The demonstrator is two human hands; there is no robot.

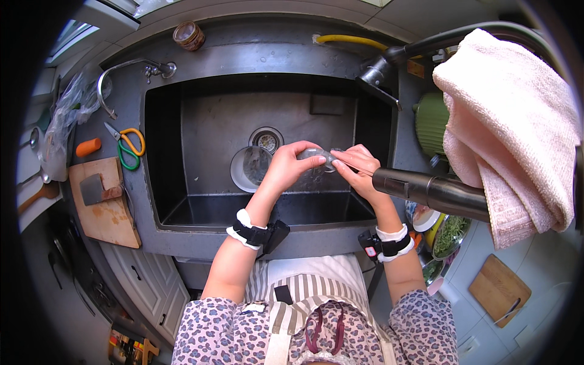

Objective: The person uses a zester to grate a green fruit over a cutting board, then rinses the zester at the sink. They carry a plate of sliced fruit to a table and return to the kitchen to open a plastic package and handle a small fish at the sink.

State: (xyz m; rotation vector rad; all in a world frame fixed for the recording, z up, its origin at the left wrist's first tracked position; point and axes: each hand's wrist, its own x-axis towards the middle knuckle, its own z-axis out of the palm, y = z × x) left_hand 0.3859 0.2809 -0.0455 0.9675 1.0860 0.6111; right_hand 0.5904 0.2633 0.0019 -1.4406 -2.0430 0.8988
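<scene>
Over the sink, a glossy grey, translucent item (315, 156), which looks like a raw shrimp, is held between both hands. My left hand (294, 164) grips its left part with thumb and fingers. At its right end, my right hand (357, 165) pinches it with thumb and fingertips. A thin stream of water from the dark faucet spout (410, 183) runs over the right hand. Below and left of my left hand, a white bowl (237, 175) with dark grey, glossy contents (256, 164) stands in the sink beside the drain strainer (267, 140).
Left of the sink (219, 114) lie scissors (125, 141), a carrot piece (88, 147) and a cleaver (93, 189) on a wooden board (109, 223). A pink towel (506, 105) hangs over the faucet at right, near a green ribbed container (429, 123). Bowls of food (449, 237) stand at lower right.
</scene>
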